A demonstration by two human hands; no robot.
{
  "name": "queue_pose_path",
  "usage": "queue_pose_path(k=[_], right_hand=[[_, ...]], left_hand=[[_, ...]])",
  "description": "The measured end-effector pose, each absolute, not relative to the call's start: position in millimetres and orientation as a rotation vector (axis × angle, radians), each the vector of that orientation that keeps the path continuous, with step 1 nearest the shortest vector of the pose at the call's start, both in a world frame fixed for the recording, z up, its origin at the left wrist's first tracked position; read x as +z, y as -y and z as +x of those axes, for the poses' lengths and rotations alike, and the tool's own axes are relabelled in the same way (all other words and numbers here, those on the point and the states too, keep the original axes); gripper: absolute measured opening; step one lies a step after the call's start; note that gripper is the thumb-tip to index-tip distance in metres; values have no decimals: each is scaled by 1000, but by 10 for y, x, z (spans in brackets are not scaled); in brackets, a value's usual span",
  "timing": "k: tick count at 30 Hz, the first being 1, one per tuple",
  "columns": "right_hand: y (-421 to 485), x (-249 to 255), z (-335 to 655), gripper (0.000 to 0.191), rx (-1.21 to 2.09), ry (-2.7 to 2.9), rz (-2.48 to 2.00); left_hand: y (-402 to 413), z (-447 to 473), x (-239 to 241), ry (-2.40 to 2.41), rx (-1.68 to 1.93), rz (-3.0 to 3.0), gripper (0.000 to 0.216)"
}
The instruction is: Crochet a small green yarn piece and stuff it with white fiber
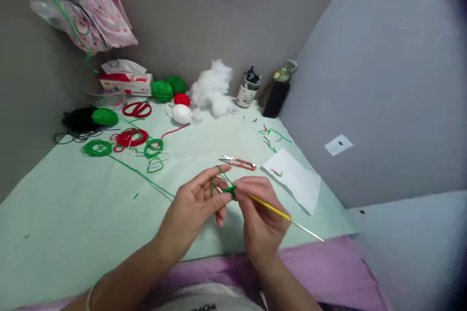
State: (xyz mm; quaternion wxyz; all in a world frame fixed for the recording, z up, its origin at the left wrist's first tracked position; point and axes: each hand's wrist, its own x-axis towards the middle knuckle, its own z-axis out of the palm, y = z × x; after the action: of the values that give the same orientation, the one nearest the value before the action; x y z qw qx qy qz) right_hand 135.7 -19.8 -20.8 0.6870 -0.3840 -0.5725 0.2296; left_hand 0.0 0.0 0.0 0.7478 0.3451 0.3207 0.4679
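A small piece of green yarn work [230, 192] is held on the near side of the orange-handled snips [241, 165], over the counter [109, 233]. It is pinched by the left hand [197, 199], the thumb being pressed toward a finger with the piece between, and a length of green yarn [212, 187] is draped over the raised index finger. In the grip of the right hand [262, 214], the yellow-handled hook [270, 207] is clamped like a pen, its tip lost to view at the piece. To the left of the snips, a coil of green yarn [87, 148] is laid, from which a strand [140, 173] is led toward the left hand; to their right, a white paper [294, 182] is spread. The working of a stitch is judged to be in hand. For the next move, the draped yarn needs to be kept taut, the piece pinched steadily, and the loop drawn through without being split.
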Motion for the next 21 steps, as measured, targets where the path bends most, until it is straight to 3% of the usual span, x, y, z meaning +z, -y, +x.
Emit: queue_pose_path(k=[11, 21], right_hand=[[58, -258, 1352, 25, 740, 1200, -843], [87, -249, 1441, 16, 852, 1237, -845]], left_hand=[[-22, -32, -44, -671, 992, 595, 32], [-24, -65, -85, -723, 1026, 738, 32]])
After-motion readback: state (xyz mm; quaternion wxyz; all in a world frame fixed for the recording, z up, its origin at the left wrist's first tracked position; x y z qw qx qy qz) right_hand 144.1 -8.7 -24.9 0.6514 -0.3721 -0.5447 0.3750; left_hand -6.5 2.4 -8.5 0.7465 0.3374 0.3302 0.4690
